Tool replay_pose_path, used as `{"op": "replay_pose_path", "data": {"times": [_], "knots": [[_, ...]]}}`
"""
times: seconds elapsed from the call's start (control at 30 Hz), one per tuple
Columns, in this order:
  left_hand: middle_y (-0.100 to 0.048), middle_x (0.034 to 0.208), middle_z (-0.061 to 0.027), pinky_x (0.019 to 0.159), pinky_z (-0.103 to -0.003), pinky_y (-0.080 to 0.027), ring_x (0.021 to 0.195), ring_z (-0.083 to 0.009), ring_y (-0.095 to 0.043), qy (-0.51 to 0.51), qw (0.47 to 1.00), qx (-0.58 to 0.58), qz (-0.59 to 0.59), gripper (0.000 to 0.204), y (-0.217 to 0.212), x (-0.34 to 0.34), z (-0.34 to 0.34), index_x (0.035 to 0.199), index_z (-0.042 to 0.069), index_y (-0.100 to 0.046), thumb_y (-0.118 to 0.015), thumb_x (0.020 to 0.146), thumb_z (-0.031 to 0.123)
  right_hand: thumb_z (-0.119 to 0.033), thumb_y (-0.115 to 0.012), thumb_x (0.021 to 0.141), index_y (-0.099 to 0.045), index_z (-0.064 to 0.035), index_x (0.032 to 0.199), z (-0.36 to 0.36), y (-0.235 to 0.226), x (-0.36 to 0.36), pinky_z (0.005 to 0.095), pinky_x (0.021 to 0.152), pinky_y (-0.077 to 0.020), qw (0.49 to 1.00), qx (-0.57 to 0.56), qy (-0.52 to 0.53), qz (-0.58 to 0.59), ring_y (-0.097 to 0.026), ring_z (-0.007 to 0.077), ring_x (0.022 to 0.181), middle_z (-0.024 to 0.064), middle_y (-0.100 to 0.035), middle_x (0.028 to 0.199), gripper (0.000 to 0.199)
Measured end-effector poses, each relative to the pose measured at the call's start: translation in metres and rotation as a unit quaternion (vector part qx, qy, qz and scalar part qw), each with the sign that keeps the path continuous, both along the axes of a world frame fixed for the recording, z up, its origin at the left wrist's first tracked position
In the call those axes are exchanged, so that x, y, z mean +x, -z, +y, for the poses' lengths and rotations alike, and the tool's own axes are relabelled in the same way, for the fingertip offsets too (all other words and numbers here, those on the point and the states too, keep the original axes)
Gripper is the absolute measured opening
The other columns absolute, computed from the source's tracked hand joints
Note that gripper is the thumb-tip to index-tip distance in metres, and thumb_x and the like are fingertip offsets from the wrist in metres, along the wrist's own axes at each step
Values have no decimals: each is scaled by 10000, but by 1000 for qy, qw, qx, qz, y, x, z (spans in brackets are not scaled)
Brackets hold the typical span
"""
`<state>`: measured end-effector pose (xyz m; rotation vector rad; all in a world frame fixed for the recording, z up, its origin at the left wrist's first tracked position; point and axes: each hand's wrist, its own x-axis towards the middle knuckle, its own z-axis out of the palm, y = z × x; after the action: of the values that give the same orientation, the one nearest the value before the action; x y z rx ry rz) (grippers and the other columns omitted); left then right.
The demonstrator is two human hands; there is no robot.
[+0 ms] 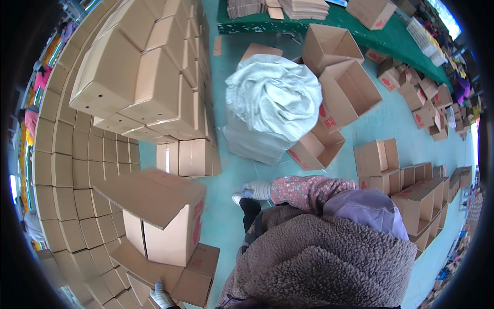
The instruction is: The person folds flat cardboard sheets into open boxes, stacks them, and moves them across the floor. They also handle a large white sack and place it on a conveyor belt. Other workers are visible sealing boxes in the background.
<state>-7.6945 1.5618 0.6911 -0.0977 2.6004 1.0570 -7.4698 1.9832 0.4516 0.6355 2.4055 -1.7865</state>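
- Cardboard box (164,219) — at about 8 o'clock from frame centre, tilted, top flap swung out over it, lower flaps splayed open toward 6 o'clock.
- Left hand (162,297) in a white knit glove grips the edge of a bottom flap at about 7 o'clock; only the knuckles show, the rest is cut off by the frame edge and covered by the flap.
- Right hand (256,189) — also gloved, just below centre, at the end of a floral sleeve (309,190); blurred and partly behind the body, so I cannot tell if it is spread or closed; it touches nothing that I can see.
- Fleece jacket (324,262), brown and fuzzy, fills 5 to 6 o'clock and hides the floor and legs beneath.
- Box wall (82,170) from 7 to 12 o'clock: plain corrugated cartons, closed, stacked in tight rows; the upper stack leans out over the aisle.
- White sack (272,95) at 12 o'clock, crumpled woven plastic, sitting on a wrapped bundle.
- Open cartons (350,87) from 1 to 4 o'clock, flaps up, red printing too small to read.
- Teal floor (226,206) — a narrow bare strip between the held box and the body, wider open patch toward 2 o'clock.
- Green table (360,31) along the top edge carries flat cardboard stacks, partly cropped.
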Motion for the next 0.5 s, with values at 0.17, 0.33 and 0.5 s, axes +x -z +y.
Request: {"op": "replay_pose_path", "data": {"times": [0.17,0.33,0.5], "knots": [[-579,897,-75,722,-276,-448,779,-149,-547,132,975,171,-51,362,-15,40,78,1003,-51,-529,-620,729,166,-298,-463,857,-541,-76,1029,13,-16,67,349,755,-440,996,-17,74,-40,-581,260,814,123,-606,907,292],[-595,835,-44,690,-252,-441,731,-118,-542,269,938,197,-95,338,-18,73,174,952,-34,-565,-642,716,195,-373,-457,861,-511,-63,1113,33,-31,147,328,740,-447,979,-97,162,-78,-575,204,832,101,-590,967,403],[-601,816,-30,658,-241,-441,713,-91,-531,387,900,181,-89,269,-53,108,261,914,-15,-576,-634,735,178,-391,-458,859,-487,-18,1115,23,-17,220,298,629,-476,930,-203,290,99,-573,166,769,100,-582,905,453]]}}
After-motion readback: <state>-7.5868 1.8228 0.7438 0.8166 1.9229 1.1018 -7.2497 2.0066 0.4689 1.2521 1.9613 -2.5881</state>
